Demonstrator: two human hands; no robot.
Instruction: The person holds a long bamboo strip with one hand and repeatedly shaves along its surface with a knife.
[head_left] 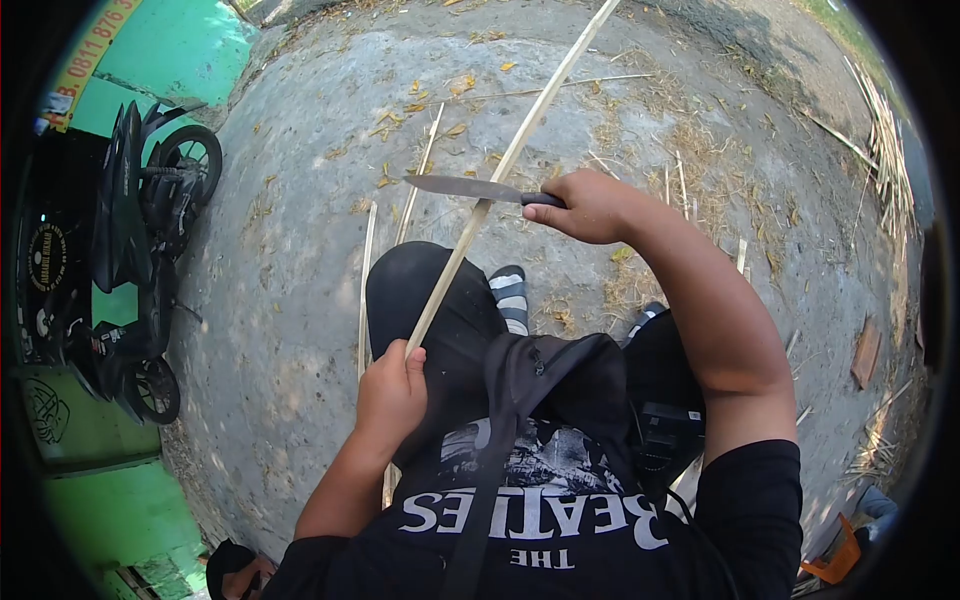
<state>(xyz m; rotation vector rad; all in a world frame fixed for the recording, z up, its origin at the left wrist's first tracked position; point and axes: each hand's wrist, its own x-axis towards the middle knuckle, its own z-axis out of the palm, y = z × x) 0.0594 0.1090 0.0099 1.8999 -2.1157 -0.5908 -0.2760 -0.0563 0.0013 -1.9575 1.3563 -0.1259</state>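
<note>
A long pale bamboo strip [519, 143] runs diagonally from my lap up past the top edge of the view. Near its lower end my left hand [392, 388] is closed round it, thumb on top. My right hand [585, 206] grips the dark handle of a knife [463, 187]. The knife's blade points left and lies across the strip at about its middle, touching or just over it. Below the blade the strip passes over my dark-clothed knee.
Thin strips [420, 175] lie on the concrete ground [300, 250] ahead and beside my leg. A motorcycle [130, 200] stands at the left by a green wall. At the right are a pile of strips [885, 150], a brown block [866, 352] and an orange object [835, 555]. Part of a person [238, 574] shows lower left.
</note>
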